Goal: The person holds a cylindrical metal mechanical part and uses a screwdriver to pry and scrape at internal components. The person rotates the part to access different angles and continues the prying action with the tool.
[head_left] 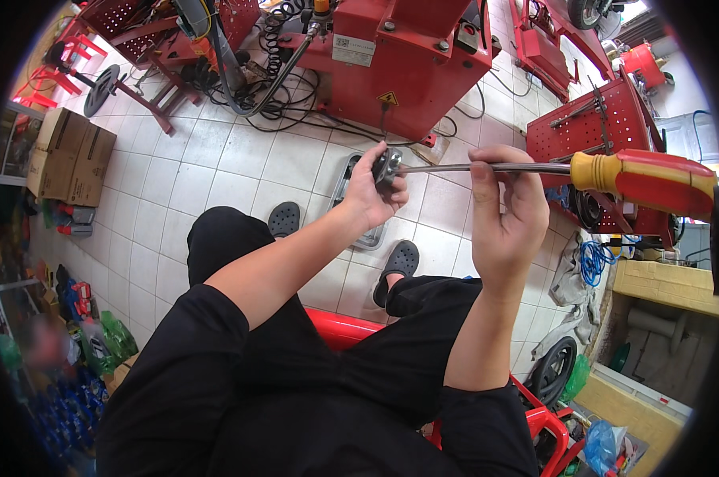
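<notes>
My left hand is raised in front of my knees, its fingers wrapped round a small dark metal part. What kind of part it is cannot be made out. To the right, my right hand pinches the long steel shaft of a screwdriver between thumb and fingers. Its red and yellow handle points out to the right, past the hand. The tip of the shaft reaches the metal part, or stops just beside it. Below the left hand, a grey tray lies on the tiled floor, partly hidden by hand and forearm.
A big red machine stands ahead, with black cables on the floor before it. Perforated red panels stand at right. Cardboard boxes are at far left. Beneath me is a red seat; a tyre lies at lower right.
</notes>
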`<action>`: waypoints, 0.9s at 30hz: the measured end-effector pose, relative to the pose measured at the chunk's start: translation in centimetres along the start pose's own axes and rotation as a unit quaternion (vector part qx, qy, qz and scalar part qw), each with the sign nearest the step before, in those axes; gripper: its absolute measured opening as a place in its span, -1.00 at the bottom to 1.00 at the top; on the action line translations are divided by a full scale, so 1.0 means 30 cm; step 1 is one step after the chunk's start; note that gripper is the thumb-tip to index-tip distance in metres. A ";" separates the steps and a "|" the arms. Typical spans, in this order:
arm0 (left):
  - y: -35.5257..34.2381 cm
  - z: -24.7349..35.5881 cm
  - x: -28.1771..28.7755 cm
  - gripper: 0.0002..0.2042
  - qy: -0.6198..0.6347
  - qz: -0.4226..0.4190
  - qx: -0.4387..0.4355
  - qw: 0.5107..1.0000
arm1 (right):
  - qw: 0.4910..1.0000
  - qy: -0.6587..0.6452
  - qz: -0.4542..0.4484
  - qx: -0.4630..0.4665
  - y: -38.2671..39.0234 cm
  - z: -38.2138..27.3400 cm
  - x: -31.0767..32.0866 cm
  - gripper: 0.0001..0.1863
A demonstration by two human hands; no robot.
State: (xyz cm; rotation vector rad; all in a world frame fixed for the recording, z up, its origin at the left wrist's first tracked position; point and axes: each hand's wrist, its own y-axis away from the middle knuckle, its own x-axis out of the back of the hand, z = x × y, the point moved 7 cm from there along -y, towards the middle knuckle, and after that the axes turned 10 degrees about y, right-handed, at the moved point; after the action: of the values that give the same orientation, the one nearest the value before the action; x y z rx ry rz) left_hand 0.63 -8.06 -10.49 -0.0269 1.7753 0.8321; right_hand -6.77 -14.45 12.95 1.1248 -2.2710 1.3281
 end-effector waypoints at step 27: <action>-0.003 -0.020 0.003 -0.67 -0.039 0.024 0.024 0.999 | 0.940 -0.314 0.081 -0.106 0.033 0.024 0.004 -0.66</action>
State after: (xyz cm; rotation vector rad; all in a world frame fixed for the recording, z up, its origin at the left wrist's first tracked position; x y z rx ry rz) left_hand 0.13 -8.42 -10.51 0.0793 1.7285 0.8135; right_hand -7.48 -14.83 12.01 1.4637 -2.9214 0.8054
